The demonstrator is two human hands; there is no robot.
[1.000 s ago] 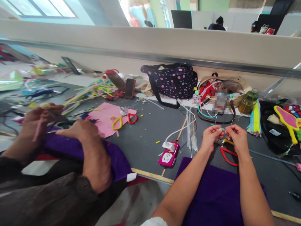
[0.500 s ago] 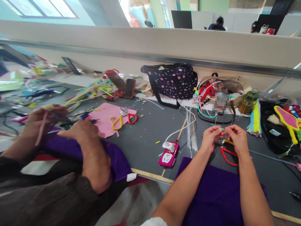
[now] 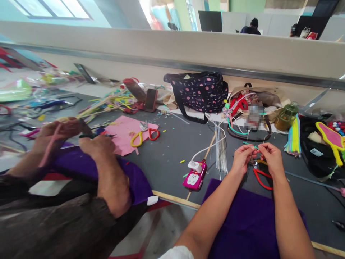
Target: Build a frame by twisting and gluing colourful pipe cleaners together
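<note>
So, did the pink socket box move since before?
No. The pink socket box sits in the same place against the table's tan edge; only the whole picture slid slightly.

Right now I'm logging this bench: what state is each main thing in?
Left hand: pinching green strip
Right hand: pinched at the strip's end
White charger: plugged into pink socket
Phone: screen dark
Spotted bag: standing upright
Pink sheet: lying flat
Scissors overlapping sheet: handles apart

We're looking at bright daylight, the window blown out white upper left; soft light across the tabletop, our view's left edge stretched and smeared, a co-worker's hands blurred.
</note>
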